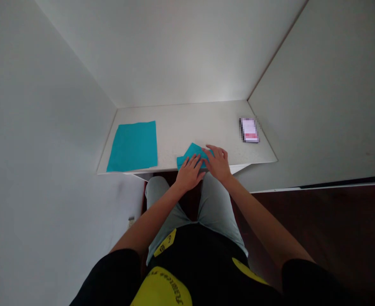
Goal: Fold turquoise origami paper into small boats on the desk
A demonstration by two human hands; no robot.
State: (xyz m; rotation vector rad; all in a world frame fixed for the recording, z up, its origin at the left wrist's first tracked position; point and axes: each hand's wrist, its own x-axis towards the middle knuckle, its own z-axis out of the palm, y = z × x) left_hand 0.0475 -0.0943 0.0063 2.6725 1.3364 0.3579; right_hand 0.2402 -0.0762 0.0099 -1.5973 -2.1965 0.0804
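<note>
A folded piece of teal paper (192, 150) lies at the front edge of the white shelf-like table, with a peak pointing away from me and a narrow strip sticking out at its left. My left hand (189, 173) rests on its near part, fingers spread and laid flat. Over its right end is my right hand (218, 163), fingers bent and apart, thumb and fingertips touching the paper. Part of the paper is hidden beneath both hands. Farther left lies a larger, roughly square teal sheet (133, 146), flat, with slightly uneven edges.
The narrow white table (187, 117) is closed in by a wall at the back, a left wall (47, 148) and a right panel (327, 106). A phone (249, 130) with a lit, blurred screen lies at the right. My knees are under the front edge.
</note>
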